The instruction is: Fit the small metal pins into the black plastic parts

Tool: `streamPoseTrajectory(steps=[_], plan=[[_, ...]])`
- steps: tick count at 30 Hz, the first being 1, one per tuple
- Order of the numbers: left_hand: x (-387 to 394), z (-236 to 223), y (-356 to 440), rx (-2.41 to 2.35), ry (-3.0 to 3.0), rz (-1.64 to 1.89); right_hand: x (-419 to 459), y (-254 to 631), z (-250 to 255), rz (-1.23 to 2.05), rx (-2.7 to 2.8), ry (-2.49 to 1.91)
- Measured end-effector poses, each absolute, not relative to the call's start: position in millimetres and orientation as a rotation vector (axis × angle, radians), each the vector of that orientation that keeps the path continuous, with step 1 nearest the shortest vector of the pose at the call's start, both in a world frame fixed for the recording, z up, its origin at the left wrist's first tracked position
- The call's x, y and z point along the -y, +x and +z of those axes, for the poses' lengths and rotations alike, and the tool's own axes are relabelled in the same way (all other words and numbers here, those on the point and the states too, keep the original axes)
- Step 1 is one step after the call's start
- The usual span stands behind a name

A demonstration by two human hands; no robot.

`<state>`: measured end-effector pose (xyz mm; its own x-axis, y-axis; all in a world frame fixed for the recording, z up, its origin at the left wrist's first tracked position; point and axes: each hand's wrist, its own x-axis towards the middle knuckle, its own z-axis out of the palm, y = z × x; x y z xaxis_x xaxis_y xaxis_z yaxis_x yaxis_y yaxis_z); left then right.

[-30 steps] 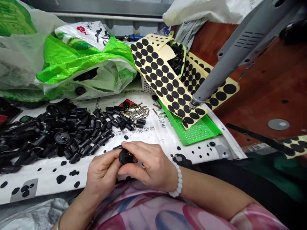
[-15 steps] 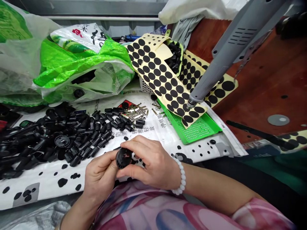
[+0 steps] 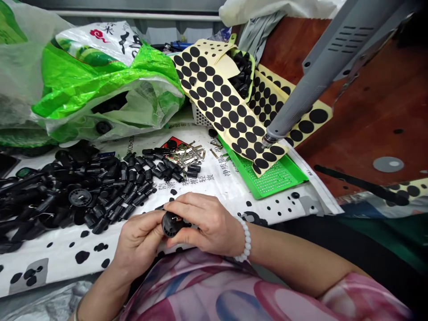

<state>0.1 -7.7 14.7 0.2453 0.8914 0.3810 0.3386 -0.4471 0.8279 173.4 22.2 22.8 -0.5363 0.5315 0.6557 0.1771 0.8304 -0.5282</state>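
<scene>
My left hand (image 3: 140,240) and my right hand (image 3: 203,223) meet near the table's front edge, both pinched on one small round black plastic part (image 3: 171,224). The right hand's fingers curl over its top and the left thumb presses its side. A white bead bracelet (image 3: 244,240) circles my right wrist. Just left of the hands lies a big heap of black plastic parts (image 3: 76,191) on a white printed sheet (image 3: 214,183). A small pile of metal pins (image 3: 189,154) lies beyond the hands.
A green perforated tray (image 3: 277,176) holds a yellow sheet of black round stickers (image 3: 227,107). A grey tool arm (image 3: 310,93) hangs over it from the upper right. Green and white plastic bags (image 3: 93,89) fill the back left. Brown tabletop (image 3: 377,120) lies to the right.
The view has drifted slightly. My hands stay together and have turned the black part a little between the fingers.
</scene>
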Motion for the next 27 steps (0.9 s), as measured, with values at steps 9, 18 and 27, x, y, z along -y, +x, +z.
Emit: streamPoseTrajectory(steps=[9, 18, 27], plan=[[6.1, 15.3, 1.5, -1.243, 1.876, 1.154, -19.2, 175.9, 20.6, 0.554, 2.038, -0.545], [3.3, 11.8, 6.8, -1.263, 1.784, 1.098, -18.8, 178.9, 23.6, 0.41, 2.05, -0.682], [2.8, 11.1, 9.5, -1.238, 1.833, 1.144, -29.0, 184.6, 22.0, 0.468, 2.103, -0.538]])
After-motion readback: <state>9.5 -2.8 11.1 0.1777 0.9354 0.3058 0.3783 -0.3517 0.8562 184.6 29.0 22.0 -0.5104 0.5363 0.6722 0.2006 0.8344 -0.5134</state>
